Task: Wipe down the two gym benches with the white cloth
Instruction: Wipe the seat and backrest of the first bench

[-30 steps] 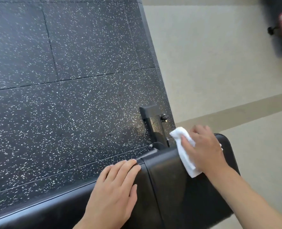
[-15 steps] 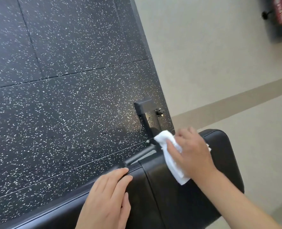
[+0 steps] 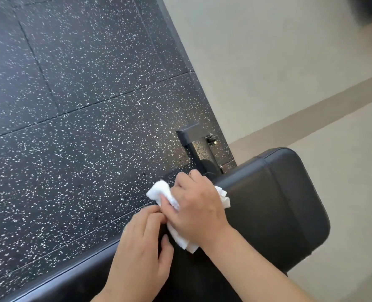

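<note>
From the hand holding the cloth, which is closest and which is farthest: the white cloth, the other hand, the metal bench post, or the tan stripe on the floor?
From the right hand:
1. White cloth, gripped in it.
2. Left hand, touching it from below-left.
3. Metal bench post, just above on the speckled mat.
4. Tan stripe, upper right on the pale floor.

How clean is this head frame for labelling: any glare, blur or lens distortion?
Head view: soft daylight gives a dull sheen on the black bench pad; white cloth is near blown out; right hand and left hand are slightly soft; the mat edge bows a little from the wide lens.
</note>
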Demonstrator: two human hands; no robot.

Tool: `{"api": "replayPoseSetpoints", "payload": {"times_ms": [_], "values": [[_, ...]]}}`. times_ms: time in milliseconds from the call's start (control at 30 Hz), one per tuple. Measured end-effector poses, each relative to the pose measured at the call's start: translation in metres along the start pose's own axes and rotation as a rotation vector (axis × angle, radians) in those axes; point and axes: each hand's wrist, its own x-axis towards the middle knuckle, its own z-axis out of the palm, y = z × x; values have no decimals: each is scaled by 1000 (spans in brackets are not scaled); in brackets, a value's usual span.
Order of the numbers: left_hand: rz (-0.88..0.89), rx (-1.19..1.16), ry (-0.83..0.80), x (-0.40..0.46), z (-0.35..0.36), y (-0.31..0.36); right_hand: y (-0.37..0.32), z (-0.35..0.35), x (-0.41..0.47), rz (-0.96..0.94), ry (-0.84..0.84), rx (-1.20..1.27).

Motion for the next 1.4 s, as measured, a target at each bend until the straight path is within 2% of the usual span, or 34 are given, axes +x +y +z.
{"api": "replayPoseSetpoints", "payload": {"times_ms": [100, 267, 467, 633, 767, 900, 1100, 1300, 1400], "values": [[76, 88, -66, 5, -4, 10, 24, -15, -8, -27, 74, 20], [270, 192, -133, 19, 15, 48, 75, -42, -67, 133, 295, -30], [473, 295, -211, 42, 56, 93, 84, -34, -180, 286, 326, 45], [631, 465, -351, 46, 104, 124, 83, -28, -243, 381, 410, 83], [576, 503, -291, 27, 131, 122, 98, -28, -266, 662, 622, 158], [598, 526, -209, 19, 140, 113, 104, -24, -255, 894, 801, 323], [626, 554, -130, 20, 146, 111, 55, 6, -242, 1002, 1052, 593], [629, 554, -121, 22, 149, 107, -16, 48, -252, 1047, 1099, 793], [626, 553, -118, 22, 149, 105, -10, 48, -246, 1063, 1135, 802]]}}
